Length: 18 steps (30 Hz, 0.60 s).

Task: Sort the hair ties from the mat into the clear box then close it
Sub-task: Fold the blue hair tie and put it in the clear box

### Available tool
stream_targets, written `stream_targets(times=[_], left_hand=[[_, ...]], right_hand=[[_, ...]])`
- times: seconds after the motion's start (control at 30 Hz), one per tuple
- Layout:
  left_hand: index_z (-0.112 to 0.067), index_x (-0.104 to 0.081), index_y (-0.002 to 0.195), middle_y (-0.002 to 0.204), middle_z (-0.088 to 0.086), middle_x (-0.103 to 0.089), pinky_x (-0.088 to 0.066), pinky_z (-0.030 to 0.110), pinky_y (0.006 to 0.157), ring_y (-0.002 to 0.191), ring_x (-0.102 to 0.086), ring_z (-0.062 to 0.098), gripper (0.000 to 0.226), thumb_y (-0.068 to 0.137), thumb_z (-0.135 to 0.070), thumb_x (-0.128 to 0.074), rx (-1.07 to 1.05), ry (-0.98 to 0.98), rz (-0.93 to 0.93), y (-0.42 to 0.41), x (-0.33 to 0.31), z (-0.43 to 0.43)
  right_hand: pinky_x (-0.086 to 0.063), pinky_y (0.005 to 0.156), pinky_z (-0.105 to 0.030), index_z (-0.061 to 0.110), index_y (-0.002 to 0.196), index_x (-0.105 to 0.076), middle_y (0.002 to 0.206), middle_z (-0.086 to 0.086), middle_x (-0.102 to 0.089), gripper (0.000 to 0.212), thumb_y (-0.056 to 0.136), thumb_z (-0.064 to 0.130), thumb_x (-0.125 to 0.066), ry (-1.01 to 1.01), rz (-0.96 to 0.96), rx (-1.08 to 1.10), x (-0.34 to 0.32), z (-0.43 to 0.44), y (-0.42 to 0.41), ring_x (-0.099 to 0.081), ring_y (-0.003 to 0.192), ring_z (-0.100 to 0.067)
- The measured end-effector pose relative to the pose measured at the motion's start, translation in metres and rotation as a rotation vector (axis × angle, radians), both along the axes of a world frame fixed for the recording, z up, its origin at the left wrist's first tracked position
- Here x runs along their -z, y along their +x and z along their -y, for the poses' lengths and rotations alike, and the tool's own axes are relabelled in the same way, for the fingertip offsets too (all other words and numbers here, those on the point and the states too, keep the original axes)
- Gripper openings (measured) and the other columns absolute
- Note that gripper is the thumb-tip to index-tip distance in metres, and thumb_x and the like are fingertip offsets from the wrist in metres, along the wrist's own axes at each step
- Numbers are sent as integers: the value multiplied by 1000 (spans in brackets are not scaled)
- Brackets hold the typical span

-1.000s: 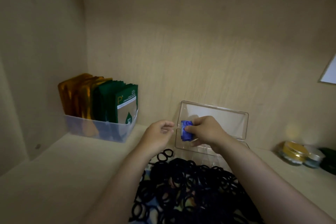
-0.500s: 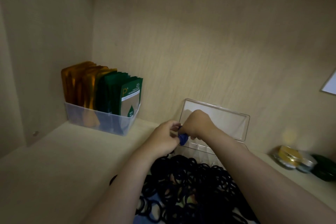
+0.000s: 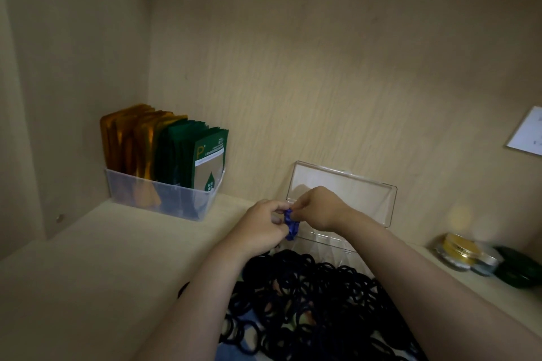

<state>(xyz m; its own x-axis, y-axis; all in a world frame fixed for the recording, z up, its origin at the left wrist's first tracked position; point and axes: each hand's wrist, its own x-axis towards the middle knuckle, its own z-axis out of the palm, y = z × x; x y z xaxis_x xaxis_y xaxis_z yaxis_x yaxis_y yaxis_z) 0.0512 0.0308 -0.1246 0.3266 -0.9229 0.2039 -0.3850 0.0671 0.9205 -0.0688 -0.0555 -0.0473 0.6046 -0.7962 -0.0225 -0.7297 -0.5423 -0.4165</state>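
A big heap of black hair ties (image 3: 311,299) covers a patterned mat (image 3: 249,319) at the bottom middle. Behind the heap stands the clear box (image 3: 331,243), its lid (image 3: 357,193) raised against the back wall. In front of the box both hands pinch a small blue item (image 3: 291,224), crumpled between the fingertips. My left hand (image 3: 261,228) grips it from the left and my right hand (image 3: 318,209) from the right. What the blue item is cannot be made out.
A translucent bin (image 3: 164,199) with gold and green sachets stands at the back left corner. Small jars (image 3: 460,252) and a dark green lid (image 3: 516,267) sit at the right. A white card (image 3: 528,135) hangs on the right wall. Pale shelf surface stretches on the left.
The blue item, held flat by my right hand alone a second ago, is now crumpled between both hands. My left hand has closed in on it.
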Motion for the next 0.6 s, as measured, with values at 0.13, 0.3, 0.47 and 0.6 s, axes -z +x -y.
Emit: stream_targets(times=[0.13,0.3,0.47,0.6], left_hand=[[-28,-60,128,121,-8,-59,-51,21,86,101,-61,2,46,84,-20,-65,-12,12,43,0,1,-1],[-30,-57,125,114,-11,-60,-45,13,72,94,-60,0,45,84,-13,-62,-18,1,49,-2,-1,-1],[-31,-61,114,112,-5,-62,-47,13,72,90,-64,7,37,83,-10,-64,-28,-23,71,-4,0,0],[-31,-58,124,120,-7,-57,-51,22,86,96,-62,4,43,85,-15,-59,-18,-2,117,-4,2,-2]], right_hand=[[-45,88,-27,27,110,-73,109,6,-57,24,88,34,-67,-245,27,-70,1,-3,-21,-58,104,-13],[-30,110,-36,39,111,-74,146,7,-49,31,90,26,-56,-380,-45,-172,17,-9,-31,-37,135,-17],[-25,111,-40,41,128,-63,153,3,-39,39,94,33,-47,-384,-194,-191,26,-11,-25,-30,139,-21],[-26,110,-40,38,121,-66,150,4,-41,36,90,32,-49,-385,-75,-165,26,-10,-25,-34,139,-20]])
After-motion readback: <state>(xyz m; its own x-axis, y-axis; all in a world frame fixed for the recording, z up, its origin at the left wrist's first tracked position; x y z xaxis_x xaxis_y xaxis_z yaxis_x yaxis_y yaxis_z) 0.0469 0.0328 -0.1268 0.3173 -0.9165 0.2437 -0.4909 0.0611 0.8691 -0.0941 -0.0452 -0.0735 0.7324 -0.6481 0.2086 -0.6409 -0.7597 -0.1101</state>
